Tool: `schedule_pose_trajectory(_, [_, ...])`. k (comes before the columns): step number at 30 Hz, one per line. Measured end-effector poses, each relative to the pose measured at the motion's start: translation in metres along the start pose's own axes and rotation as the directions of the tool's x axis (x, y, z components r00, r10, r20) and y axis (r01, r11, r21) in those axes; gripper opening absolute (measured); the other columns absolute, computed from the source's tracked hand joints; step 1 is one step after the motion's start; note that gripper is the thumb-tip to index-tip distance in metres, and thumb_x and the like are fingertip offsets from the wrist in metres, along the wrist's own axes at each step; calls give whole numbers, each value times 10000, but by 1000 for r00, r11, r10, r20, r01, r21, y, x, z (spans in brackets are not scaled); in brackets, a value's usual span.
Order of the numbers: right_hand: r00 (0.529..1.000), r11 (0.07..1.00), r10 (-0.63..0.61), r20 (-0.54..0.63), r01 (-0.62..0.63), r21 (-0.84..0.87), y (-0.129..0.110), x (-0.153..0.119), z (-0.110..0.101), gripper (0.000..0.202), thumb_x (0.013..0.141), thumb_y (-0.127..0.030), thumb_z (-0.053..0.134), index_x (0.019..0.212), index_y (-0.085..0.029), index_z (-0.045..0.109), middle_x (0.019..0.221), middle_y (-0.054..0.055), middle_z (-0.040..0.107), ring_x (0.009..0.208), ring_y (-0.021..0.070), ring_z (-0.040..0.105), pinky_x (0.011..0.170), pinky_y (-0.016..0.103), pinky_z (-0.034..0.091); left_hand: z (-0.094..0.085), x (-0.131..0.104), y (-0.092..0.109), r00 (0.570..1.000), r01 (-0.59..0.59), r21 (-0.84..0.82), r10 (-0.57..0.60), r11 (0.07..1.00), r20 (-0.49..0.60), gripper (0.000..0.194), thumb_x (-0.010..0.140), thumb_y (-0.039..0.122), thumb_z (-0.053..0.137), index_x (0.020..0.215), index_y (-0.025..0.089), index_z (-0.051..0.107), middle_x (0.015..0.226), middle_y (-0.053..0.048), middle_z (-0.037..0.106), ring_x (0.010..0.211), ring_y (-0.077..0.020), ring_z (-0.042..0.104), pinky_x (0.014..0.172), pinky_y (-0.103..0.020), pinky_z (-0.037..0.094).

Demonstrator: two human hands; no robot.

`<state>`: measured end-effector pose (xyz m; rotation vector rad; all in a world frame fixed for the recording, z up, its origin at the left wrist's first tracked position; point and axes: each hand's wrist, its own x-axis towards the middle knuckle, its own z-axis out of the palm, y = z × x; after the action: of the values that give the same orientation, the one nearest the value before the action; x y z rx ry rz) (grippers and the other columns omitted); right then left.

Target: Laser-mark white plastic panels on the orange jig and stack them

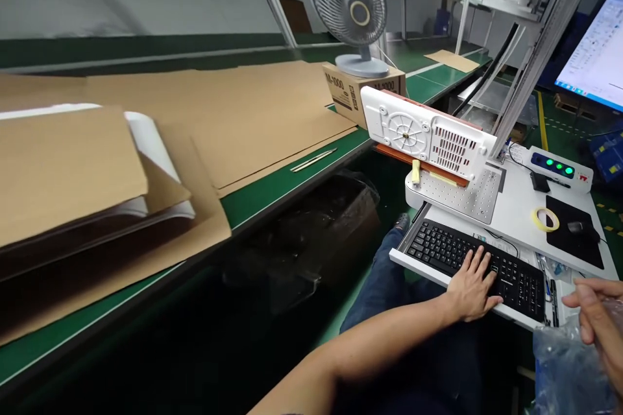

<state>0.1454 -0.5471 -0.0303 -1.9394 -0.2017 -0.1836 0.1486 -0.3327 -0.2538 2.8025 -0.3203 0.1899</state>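
Note:
My left hand [472,288] lies with spread fingers on the black keyboard [438,249], which sits on a pulled-out white tray [403,258]. At the right edge, my right hand [596,314] is partly cut off by the frame. Its fingers are loosely bent and apart, over a clear plastic bag [567,363]; I see no firm grip on the bag. Beyond the keyboard, a white plastic panel [403,126] with a round grille and slots leans upright on a perforated metal plate [452,194]. A small yellow block [415,172] stands at its lower edge.
Cardboard sheets [253,117] cover the green bench on the left. A fan [348,3] stands on a carton [348,94]. Right of the plate are a tape roll [545,219], a mouse [575,227], a control box with green lights [557,165] and a monitor [596,52].

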Motion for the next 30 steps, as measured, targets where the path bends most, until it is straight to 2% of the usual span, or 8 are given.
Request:
schedule_pose_trajectory(7, [940, 980, 36, 340, -99, 170, 7, -8, 33, 486, 839, -665, 906, 998, -212, 827, 849, 128, 779, 469, 152, 555, 429, 273, 518, 0, 0, -2, 1000, -8, 3, 8, 1000, -25, 854, 1090, 757, 360, 1574, 105, 625, 1833, -253, 297, 1749, -483, 58, 1394, -676, 112])
schedule_pose_trajectory(11, [856, 961, 61, 513, -190, 202, 5, -20, 58, 492, 876, -664, 886, 976, -189, 805, 812, 112, 766, 462, 138, 557, 447, 253, 486, 2, 1, -3, 1000, -18, 38, 17, 999, 26, 824, 1004, 665, 627, 1591, 87, 606, 1840, -257, 280, 1748, -490, 26, 1399, -694, 106])
schedule_pose_trajectory(15, [823, 940, 90, 561, -256, 224, -10, -34, 80, 500, 921, -684, 844, 971, -189, 790, 844, 94, 764, 489, 110, 535, 491, 239, 452, 3, 4, -6, 998, -16, 28, 14, 999, 65, 864, 894, 566, 768, 1596, 94, 590, 1857, -249, 231, 1745, -498, -33, 1391, -733, 115])
schedule_pose_trajectory(18, [822, 935, 99, 561, -270, 231, -22, -40, 89, 519, 927, -706, 827, 933, -191, 771, 830, 76, 742, 502, 110, 518, 507, 249, 436, -9, 2, -10, 998, -52, -174, 55, 983, 12, 801, 914, 490, 756, 1598, 112, 583, 1838, -253, 293, 1749, -491, 44, 1396, -725, 133])
schedule_pose_trajectory(21, [834, 935, 82, 545, -254, 248, -26, -41, 92, 531, 917, -721, 826, 901, -194, 761, 772, 61, 712, 492, 121, 514, 502, 260, 423, -37, -14, -13, 983, -166, -577, 89, 800, -159, 558, 1048, 464, 607, 1498, 140, 666, 1615, -238, 626, 1665, -396, 411, 1414, -630, 215])
schedule_pose_trajectory(24, [850, 932, 87, 520, -254, 258, -24, -39, 95, 544, 917, -731, 816, 924, -190, 765, 809, 77, 733, 492, 119, 513, 495, 261, 411, -68, -43, -12, 971, -129, -894, -128, 430, -202, 514, 1132, 561, 474, 1384, 198, 738, 1396, -186, 769, 1454, -340, 653, 1300, -552, 448])
schedule_pose_trajectory(27, [856, 917, 87, 509, -269, 296, -22, -38, 106, 542, 915, -726, 822, 935, -187, 767, 785, 68, 715, 507, 113, 505, 489, 243, 394, -83, -71, -7, 983, -96, -990, -143, 106, -111, 750, 1034, 805, 534, 1495, 231, 679, 1351, -172, 761, 1291, -361, 724, 1162, -539, 548])
schedule_pose_trajectory(30, [873, 896, 69, 483, -267, 355, -24, -38, 123, 504, 923, -690, 841, 967, -192, 776, 728, 40, 682, 519, 106, 513, 508, 222, 411, -69, -86, 4, 997, -80, -997, 15, 24, -79, 1181, 710, 989, 753, 1577, 200, 607, 1304, -184, 741, 1215, -399, 721, 1137, -550, 552])
